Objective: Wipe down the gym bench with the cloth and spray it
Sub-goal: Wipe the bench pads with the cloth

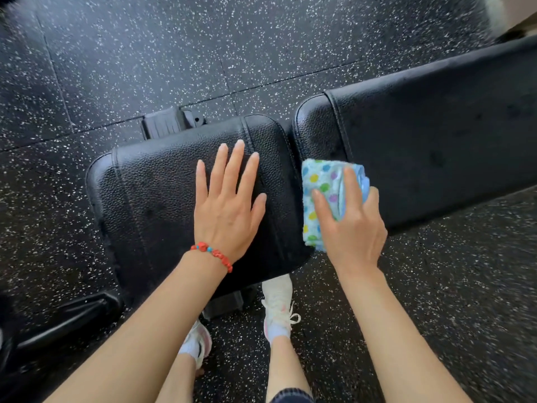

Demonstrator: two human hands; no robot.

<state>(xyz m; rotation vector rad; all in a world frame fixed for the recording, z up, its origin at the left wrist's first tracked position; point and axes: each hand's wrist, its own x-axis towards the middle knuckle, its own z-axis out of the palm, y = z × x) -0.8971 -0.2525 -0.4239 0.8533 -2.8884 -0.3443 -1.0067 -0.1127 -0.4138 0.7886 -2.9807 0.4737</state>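
The black padded gym bench lies across the view in two parts: a seat pad (151, 196) on the left and a long back pad (436, 135) running up to the right. My left hand (229, 205) rests flat on the seat pad, fingers spread, holding nothing; a red bead bracelet sits on that wrist. My right hand (351, 225) presses a folded cloth (322, 184), white with coloured dots and a blue edge, onto the near end of the back pad beside the gap between the pads. No spray bottle is in view.
Black rubber flooring (145, 53) with white speckles surrounds the bench. A black bench foot (168, 123) sticks out behind the seat pad, and a black frame bar (72, 318) lies at lower left. My feet in white shoes (279, 309) stand below the seat pad.
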